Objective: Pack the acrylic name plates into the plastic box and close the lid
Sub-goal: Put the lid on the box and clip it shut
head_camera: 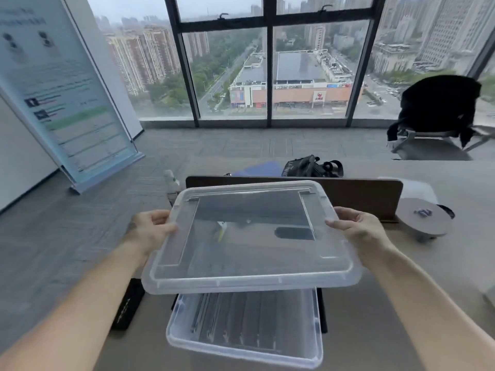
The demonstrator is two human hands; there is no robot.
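Observation:
I hold the clear plastic lid [249,236] in the air with both hands, roughly level, above the far part of the box. My left hand [150,231] grips its left edge and my right hand [359,228] grips its right edge. Below it, the clear plastic box [176,341] sits on the desk near me, uncovered at its near end. Several acrylic name plates [241,325] stand in a row inside the box. The box's far half is hidden behind the lid.
A dark desk divider [361,194] runs across behind the lid. To the right stands a grey round device [426,218]. A black flat case [128,303] lies left of the box, a black bag [313,167] beyond the divider, a banner stand [67,97] far left.

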